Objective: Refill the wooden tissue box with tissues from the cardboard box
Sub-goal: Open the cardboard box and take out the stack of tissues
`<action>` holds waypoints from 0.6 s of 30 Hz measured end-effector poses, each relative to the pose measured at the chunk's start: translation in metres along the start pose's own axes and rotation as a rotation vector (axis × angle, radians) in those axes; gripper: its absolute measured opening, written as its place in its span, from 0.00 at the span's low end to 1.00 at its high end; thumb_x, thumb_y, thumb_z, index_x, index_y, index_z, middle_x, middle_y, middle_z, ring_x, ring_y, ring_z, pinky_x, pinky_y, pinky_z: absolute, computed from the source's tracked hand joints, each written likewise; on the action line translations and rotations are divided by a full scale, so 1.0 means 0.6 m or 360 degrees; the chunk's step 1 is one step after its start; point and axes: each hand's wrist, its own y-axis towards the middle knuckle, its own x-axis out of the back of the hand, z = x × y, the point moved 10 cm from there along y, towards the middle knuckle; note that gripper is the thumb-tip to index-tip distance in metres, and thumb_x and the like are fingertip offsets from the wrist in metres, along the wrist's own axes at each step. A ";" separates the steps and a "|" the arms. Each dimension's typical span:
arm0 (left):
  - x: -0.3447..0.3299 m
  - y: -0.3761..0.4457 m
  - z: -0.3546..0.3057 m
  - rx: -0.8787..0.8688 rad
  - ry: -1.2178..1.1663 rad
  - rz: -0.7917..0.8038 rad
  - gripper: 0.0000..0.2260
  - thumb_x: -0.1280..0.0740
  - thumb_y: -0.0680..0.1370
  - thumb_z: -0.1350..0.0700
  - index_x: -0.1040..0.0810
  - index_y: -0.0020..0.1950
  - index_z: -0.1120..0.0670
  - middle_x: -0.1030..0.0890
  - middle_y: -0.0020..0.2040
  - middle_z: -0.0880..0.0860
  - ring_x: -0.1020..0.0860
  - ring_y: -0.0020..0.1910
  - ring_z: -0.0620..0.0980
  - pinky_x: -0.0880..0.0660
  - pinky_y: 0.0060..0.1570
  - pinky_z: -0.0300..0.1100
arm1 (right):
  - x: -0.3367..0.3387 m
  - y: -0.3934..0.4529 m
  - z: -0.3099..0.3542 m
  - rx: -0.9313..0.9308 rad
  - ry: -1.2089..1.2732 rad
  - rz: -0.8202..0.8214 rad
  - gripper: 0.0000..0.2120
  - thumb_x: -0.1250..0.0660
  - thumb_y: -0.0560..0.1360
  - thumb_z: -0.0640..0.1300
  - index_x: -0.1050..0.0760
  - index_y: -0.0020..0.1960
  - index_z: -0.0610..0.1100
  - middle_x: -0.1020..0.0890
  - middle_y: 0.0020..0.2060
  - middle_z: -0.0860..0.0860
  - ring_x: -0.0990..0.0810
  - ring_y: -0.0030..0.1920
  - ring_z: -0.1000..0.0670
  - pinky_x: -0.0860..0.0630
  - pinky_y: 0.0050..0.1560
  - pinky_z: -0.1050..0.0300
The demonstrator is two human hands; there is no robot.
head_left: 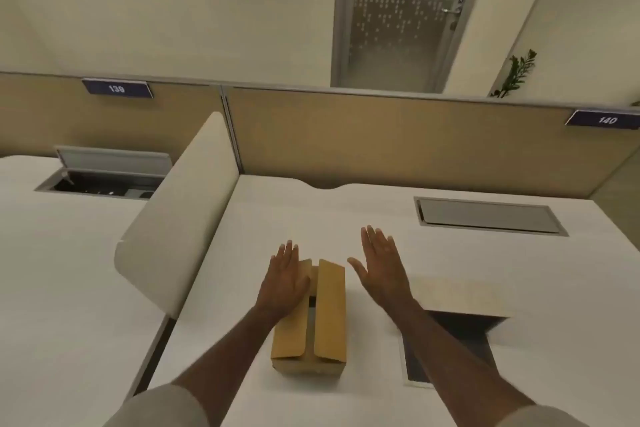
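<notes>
A brown cardboard box (329, 315) stands on the white desk (311, 218) in front of me. Its two top flaps are partly folded in, with a dark gap between them. My left hand (285, 282) lies flat on the left flap with its fingers stretched out and grips nothing. My right hand (382, 267) hovers just right of the box, palm down and fingers apart, holding nothing. Under my right forearm sits the pale wooden tissue box (457, 295), its lid raised and its dark inside (464, 333) showing. No tissues are visible.
A cream divider panel (180, 218) stands at the desk's left edge. A closed grey cable hatch (488, 217) is set into the desk at the back right. An open hatch (104, 177) is in the neighbouring desk. A tan partition (381, 142) closes the back.
</notes>
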 end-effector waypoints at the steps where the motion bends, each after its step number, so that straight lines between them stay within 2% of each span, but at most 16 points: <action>1: -0.012 -0.008 0.008 0.0050 -0.0083 0.0017 0.33 0.50 0.82 0.40 0.59 0.80 0.55 0.60 0.81 0.53 0.59 0.80 0.52 0.59 0.78 0.49 | -0.011 -0.012 0.011 -0.0011 0.0048 0.0010 0.34 0.51 0.82 0.61 0.55 0.80 0.43 0.52 0.79 0.46 0.55 0.79 0.47 0.59 0.77 0.51; 6: -0.052 -0.038 0.028 0.0301 -0.0472 0.0111 0.43 0.42 0.77 0.34 0.63 0.79 0.52 0.58 0.81 0.49 0.55 0.80 0.50 0.47 0.78 0.53 | -0.084 -0.076 0.053 -0.0339 0.0627 0.0226 0.35 0.41 0.81 0.56 0.54 0.80 0.47 0.48 0.80 0.49 0.48 0.78 0.49 0.45 0.75 0.54; 10: -0.055 -0.037 0.030 0.0318 -0.0647 0.0088 0.45 0.35 0.77 0.40 0.64 0.79 0.52 0.56 0.81 0.50 0.53 0.80 0.51 0.44 0.76 0.53 | -0.125 -0.105 0.085 -0.0559 0.0955 0.0376 0.36 0.39 0.79 0.56 0.53 0.80 0.49 0.46 0.79 0.51 0.41 0.76 0.48 0.38 0.71 0.53; 14: -0.055 -0.036 0.039 0.0351 -0.0776 0.0055 0.46 0.32 0.76 0.42 0.62 0.79 0.51 0.54 0.81 0.50 0.50 0.80 0.51 0.43 0.76 0.53 | -0.139 -0.109 0.110 -0.0635 0.0991 0.0413 0.38 0.35 0.78 0.54 0.51 0.79 0.46 0.45 0.79 0.50 0.41 0.76 0.47 0.36 0.71 0.49; 18: -0.053 -0.035 0.046 0.0380 -0.0875 0.0059 0.46 0.32 0.75 0.41 0.62 0.80 0.50 0.51 0.81 0.51 0.46 0.79 0.53 0.41 0.75 0.54 | -0.133 -0.100 0.134 -0.0512 0.0827 0.0373 0.27 0.33 0.74 0.50 0.39 0.69 0.48 0.33 0.70 0.45 0.32 0.69 0.42 0.25 0.59 0.49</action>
